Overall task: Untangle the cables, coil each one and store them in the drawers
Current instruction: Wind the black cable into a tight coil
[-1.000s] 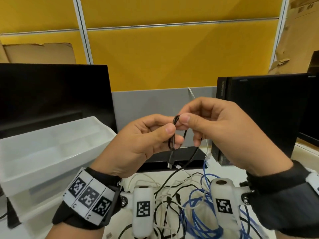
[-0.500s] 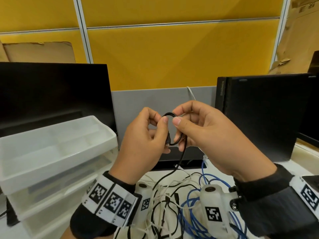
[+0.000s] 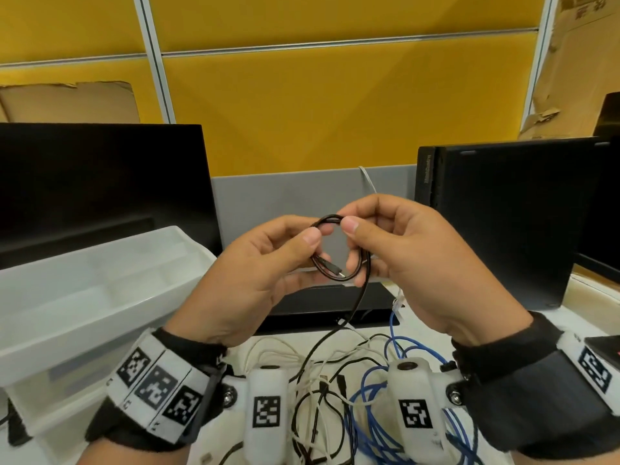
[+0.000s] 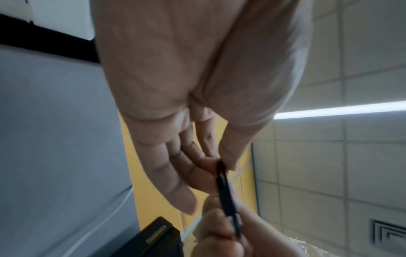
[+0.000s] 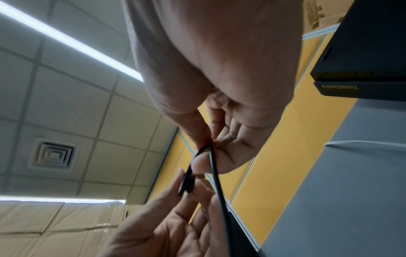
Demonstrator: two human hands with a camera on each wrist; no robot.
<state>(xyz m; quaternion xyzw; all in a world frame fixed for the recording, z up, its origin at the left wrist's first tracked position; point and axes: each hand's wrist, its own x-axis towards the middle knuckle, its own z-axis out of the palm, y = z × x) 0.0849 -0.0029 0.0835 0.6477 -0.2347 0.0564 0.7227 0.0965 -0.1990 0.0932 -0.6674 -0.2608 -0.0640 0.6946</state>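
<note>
A thin black cable (image 3: 339, 278) is wound into a small loop held up between both hands. My left hand (image 3: 268, 263) pinches the loop's left side with thumb and forefinger; the cable's plug end lies inside the loop. My right hand (image 3: 402, 250) pinches the loop's top. The cable's free length (image 3: 359, 307) hangs down to a tangle of white, black and blue cables (image 3: 335, 391) on the desk. The left wrist view shows the black cable (image 4: 226, 193) pinched at my left hand's fingertips (image 4: 219, 161). In the right wrist view the cable (image 5: 216, 175) runs from my right hand's thumb (image 5: 197, 137).
An open translucent drawer (image 3: 84, 297) sticks out of a plastic drawer unit at the left. A dark monitor (image 3: 100, 182) stands behind it, a black computer case (image 3: 503, 213) at the right. A yellow partition (image 3: 318, 105) closes the back.
The hands have wound the black cable from a narrow fold into a round loop, the left hand turning palm-inward; the plug that hung down now lies inside the loop.
</note>
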